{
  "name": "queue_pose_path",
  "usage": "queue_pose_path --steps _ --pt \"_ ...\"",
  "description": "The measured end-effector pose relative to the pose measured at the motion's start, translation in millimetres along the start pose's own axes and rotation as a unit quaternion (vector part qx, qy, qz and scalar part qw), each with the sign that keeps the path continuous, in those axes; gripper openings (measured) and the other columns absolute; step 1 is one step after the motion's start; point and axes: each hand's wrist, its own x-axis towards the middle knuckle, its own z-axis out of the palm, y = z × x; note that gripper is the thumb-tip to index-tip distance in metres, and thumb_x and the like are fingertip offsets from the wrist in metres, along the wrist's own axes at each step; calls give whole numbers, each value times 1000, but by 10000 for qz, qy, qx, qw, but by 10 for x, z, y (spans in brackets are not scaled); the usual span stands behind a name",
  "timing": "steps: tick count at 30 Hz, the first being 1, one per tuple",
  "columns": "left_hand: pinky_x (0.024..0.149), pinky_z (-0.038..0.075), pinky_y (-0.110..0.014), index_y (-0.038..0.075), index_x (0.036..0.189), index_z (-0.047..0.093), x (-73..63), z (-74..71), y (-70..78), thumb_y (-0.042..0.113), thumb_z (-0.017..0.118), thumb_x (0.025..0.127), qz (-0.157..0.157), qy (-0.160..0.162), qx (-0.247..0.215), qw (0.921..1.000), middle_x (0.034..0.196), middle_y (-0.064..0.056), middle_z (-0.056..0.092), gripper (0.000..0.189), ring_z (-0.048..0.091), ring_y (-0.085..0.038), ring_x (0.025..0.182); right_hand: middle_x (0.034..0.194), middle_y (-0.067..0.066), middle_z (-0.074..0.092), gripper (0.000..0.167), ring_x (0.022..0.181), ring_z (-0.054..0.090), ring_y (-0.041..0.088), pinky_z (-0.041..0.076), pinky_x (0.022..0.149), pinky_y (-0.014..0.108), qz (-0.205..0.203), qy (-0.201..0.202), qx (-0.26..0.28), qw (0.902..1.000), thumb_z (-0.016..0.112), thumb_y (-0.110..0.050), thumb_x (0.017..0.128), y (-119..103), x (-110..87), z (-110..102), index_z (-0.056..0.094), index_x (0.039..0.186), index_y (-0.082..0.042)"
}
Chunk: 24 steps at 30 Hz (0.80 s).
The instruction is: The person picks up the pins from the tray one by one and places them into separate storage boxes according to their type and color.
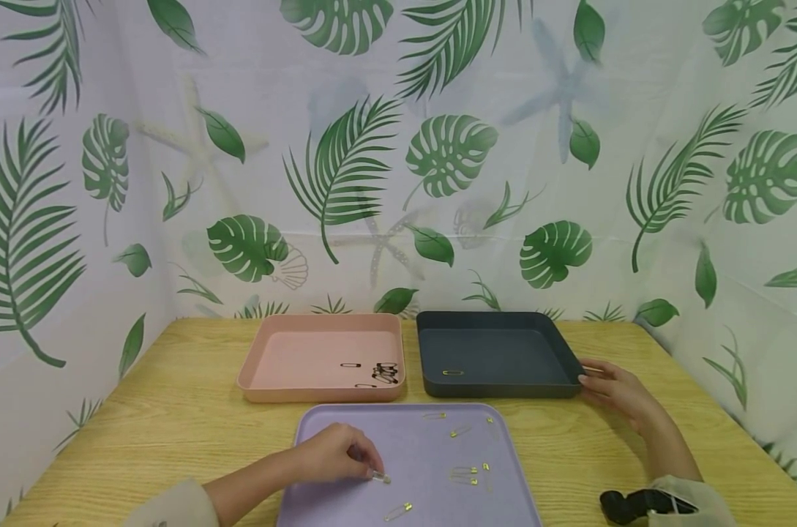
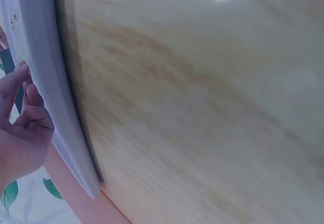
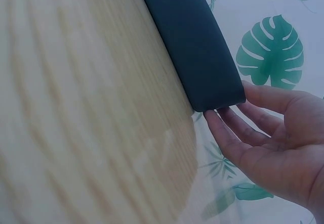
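Note:
My left hand (image 1: 339,454) pinches a small safety pin (image 1: 381,478) between thumb and fingertips, low over the lavender tray (image 1: 326,421). The left wrist view shows the same hand (image 2: 25,133) beside the tray's raised edge (image 2: 50,82), with the pin barely visible at its fingertips. Several yellow-ended safety pins (image 1: 398,511) lie scattered across the right half and front of that tray. Extended fingers of my right hand (image 1: 618,391) touch the right side of the dark blue-grey tray (image 1: 503,390). In the right wrist view, fingertips (image 3: 210,117) rest against this tray's corner.
A pink tray (image 1: 319,395) stands behind the lavender one, left of the dark tray, with several black safety pins (image 1: 385,373) mostly heaped at its right. One yellowish safety pin (image 1: 453,372) lies in the dark tray. Leaf-patterned cloth (image 1: 372,183) encloses the wooden table (image 1: 194,388).

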Motion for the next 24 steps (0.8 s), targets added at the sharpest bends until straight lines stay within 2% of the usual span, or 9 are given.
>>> queue_pose_path --steps 5,12,18,24 --pt "54 43 -17 9 82 73 51 -35 19 0 69 77 -66 77 38 9999 71 11 59 10 50 1 63 137 40 18 63 97 54 3 44 90 36 18 -11 -55 10000 49 -16 96 -4 11 -4 14 139 15" --pt "52 43 -19 10 83 73 142 -60 81 -1 66 78 -265 222 69 9994 75 1 62 14 51 -2 61 137 40 17 63 97 53 3 43 90 37 18 -14 -37 10000 48 -15 97 -2 12 -14 13 139 15" --pt "51 41 -19 9 84 73 207 -74 108 -2 64 79 -245 274 22 9993 73 7 60 14 49 -3 57 137 40 16 63 97 52 3 44 89 36 35 -50 -38 10000 49 -16 96 22 8 -19 13 139 14" --pt "52 41 -19 10 81 73 296 -95 112 0 66 78 -190 550 175 9982 69 9 60 13 49 -4 58 137 40 16 64 94 53 1 45 89 36 32 -38 35 10000 50 -15 96 27 16 -12 14 139 14"
